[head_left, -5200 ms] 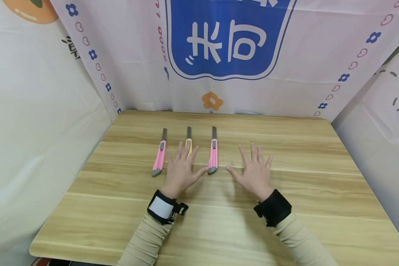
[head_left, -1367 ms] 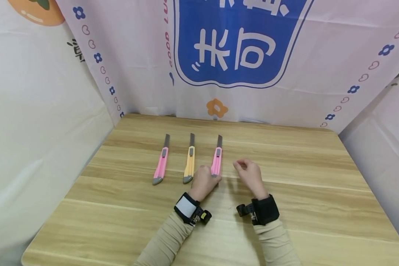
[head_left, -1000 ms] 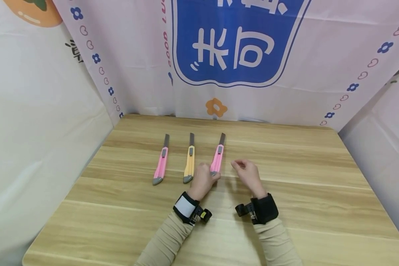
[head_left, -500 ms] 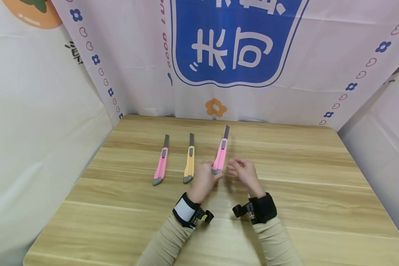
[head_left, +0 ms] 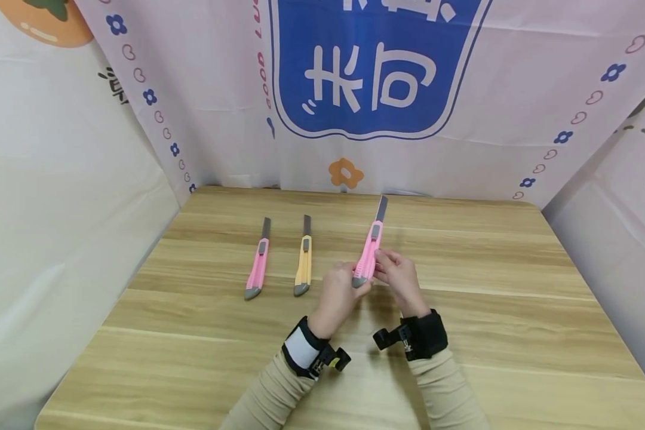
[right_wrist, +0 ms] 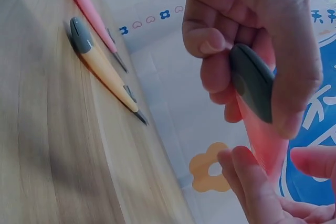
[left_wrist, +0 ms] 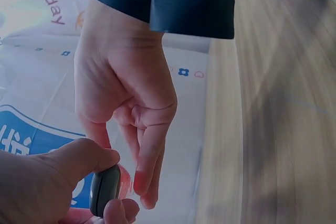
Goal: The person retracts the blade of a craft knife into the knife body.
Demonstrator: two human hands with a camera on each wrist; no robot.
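Observation:
My left hand [head_left: 337,295] grips a pink utility knife [head_left: 368,254] by its grey end, held up over the table with the blade out and pointing away. In the left wrist view the left thumb [left_wrist: 86,156] presses on the grey end cap [left_wrist: 104,190]. My right hand [head_left: 400,278] has come to the knife's right side, thumb and fingers pinching around the handle's lower half. The right wrist view has the right fingers [right_wrist: 252,182] on one side of the pink handle [right_wrist: 260,135] and the thumb on the other.
On the wooden table [head_left: 204,346] a second pink utility knife [head_left: 258,263] and a yellow utility knife [head_left: 303,263] lie side by side to the left, blades out toward the back. Printed cloth [head_left: 220,119] hangs behind the table and at both sides.
From lying flat on the table, the right-hand pink knife has been lifted by the left hand and carried rightward. The right hand has moved in from beside it onto the handle.

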